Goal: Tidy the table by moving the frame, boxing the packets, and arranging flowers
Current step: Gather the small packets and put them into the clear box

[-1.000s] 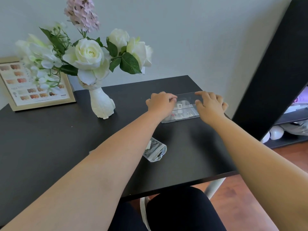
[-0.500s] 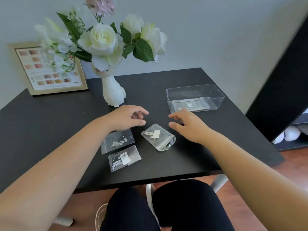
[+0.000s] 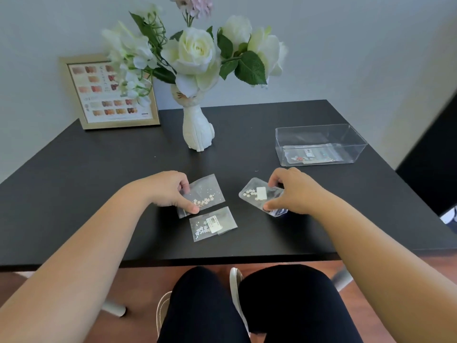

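Three clear packets of small white flower beads lie near the front of the black table [image 3: 74, 194]. My left hand [image 3: 168, 188] pinches the left edge of the upper left packet [image 3: 205, 194]. My right hand [image 3: 294, 191] grips the right-hand packet [image 3: 257, 195] between thumb and fingers. A third packet [image 3: 212, 226] lies untouched just in front of them. At the right rear stands a clear plastic box [image 3: 321, 133] with packets in it. A gold picture frame [image 3: 61, 78] leans against the wall at the back left. White flowers [image 3: 195, 50] stand in a white cat-shaped vase [image 3: 197, 129].
A dark shelf unit [image 3: 435, 169] stands beyond the table's right edge. My knees [image 3: 247, 305] in black trousers sit under the front edge, over a wooden floor. The wall [image 3: 346, 45] runs directly behind the table.
Both hands have drawn back from the clear box to the packets at the front; each has now taken hold of one. The view has tilted down and shifted left.
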`<state>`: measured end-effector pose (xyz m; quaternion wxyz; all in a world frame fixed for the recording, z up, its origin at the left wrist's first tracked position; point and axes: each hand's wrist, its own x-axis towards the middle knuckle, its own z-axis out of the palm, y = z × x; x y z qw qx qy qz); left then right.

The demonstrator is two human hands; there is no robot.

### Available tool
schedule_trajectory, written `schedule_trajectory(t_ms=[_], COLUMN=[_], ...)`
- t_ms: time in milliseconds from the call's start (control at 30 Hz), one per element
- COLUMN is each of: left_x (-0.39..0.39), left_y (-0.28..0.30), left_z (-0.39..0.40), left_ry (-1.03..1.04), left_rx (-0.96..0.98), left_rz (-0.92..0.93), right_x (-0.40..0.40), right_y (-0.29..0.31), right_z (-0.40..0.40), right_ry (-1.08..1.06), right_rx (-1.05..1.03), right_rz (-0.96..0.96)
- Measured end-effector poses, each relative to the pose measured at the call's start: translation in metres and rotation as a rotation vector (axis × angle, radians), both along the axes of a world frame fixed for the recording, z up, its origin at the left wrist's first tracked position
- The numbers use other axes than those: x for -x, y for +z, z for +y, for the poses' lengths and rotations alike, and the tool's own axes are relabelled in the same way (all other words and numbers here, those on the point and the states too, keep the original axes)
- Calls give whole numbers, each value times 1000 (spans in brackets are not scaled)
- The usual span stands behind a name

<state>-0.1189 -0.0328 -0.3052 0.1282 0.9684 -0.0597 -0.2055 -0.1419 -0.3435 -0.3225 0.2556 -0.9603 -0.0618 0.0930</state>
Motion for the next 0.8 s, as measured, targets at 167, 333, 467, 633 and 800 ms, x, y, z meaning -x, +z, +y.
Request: schedule_trajectory(t_ms=[167, 333, 467, 633, 800], left_x=[-2, -7, -22, -47, -76], left_y=[-2, 4, 21, 41, 47], left_z=[-9, -41, -78, -133, -180], left_ry=[3, -82, -150, -272, -360], left_rx=[175, 364, 418, 478, 459], left_rz=[-74, -210, -299, -410, -487], right_x=[-3, -8, -28, -67, -92], right_y=[2, 8, 36, 59, 48], right_z=[-9, -31, -66, -108, -126], right_ry=[1, -85, -218, -322, -302], right_rx=[-125, -335, -443, -373, -85], right_rz=[58, -166, -366, -480, -296])
